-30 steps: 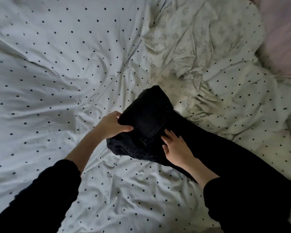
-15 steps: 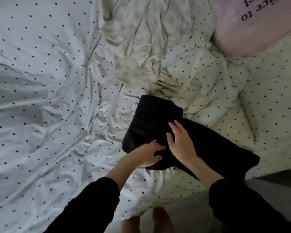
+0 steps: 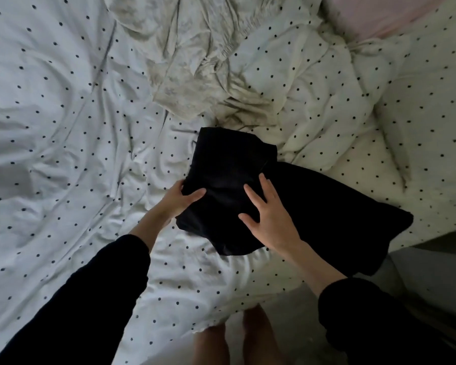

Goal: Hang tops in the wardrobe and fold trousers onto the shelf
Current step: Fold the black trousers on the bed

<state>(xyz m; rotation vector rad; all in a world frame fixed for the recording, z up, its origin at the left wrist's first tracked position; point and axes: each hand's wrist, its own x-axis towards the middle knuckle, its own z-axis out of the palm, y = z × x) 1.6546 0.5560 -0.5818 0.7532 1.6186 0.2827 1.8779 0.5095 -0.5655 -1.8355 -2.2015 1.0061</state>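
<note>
**Trousers doubled over, fold nearly ready to lift**

While the black trousers (image 3: 237, 180) lay with the waist end just being turned over a second ago, we now see them doubled into a thicker bundle near the edge of the bed, on the dotted sheet (image 3: 63, 127). One part of the dark cloth runs out to our right, toward the bed's corner, so the fold is not yet compact. Our left hand (image 3: 179, 198) has shifted from the far left edge of the bundle to its near left side, where the thumb lies over the top and the other fingers curl under the edge, gripping the cloth. Our right hand (image 3: 269, 219) has opened wider than it was half a second ago: its fingers are spread and nearly straight, lying flat on the top layer and holding nothing. The view has also drawn back, so the floor and bare feet (image 3: 234, 338) show below the mattress edge.

We judge the fold to be in its pressing stage, with another turn likely needed to bring in the trailing part. The crumpled pale bedding (image 3: 195, 61) lies just beyond the bundle, and a pink cushion (image 3: 379, 14) sits at the top right. Neither wardrobe nor shelf is in view, so the carry has not begun.
</note>
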